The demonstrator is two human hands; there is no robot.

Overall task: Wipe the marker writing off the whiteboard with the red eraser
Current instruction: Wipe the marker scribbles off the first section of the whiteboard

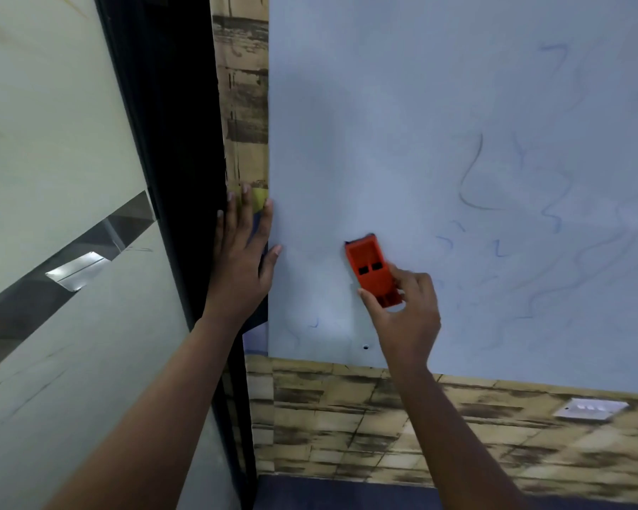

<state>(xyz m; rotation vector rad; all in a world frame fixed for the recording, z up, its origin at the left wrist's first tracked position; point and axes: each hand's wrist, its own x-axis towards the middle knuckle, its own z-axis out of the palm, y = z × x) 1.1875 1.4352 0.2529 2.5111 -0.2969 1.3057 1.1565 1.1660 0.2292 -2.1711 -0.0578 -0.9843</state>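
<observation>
Eraser (371, 268), gripped by right hand (406, 318), stands long-axis upright on whiteboard (420, 104); remaining marker writing (474, 178) lies right; left hand (242, 259) rests flat.

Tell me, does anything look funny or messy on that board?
Yes. The whiteboard has faint blue and dark marker squiggles smeared over its right side, while the part left of the red eraser looks mostly clean. A tiny blue mark sits near the bottom edge. Nothing looks broken or spilled.

red eraser (372, 271), pale whiteboard (402, 123) with blue marks (498, 247).
</observation>
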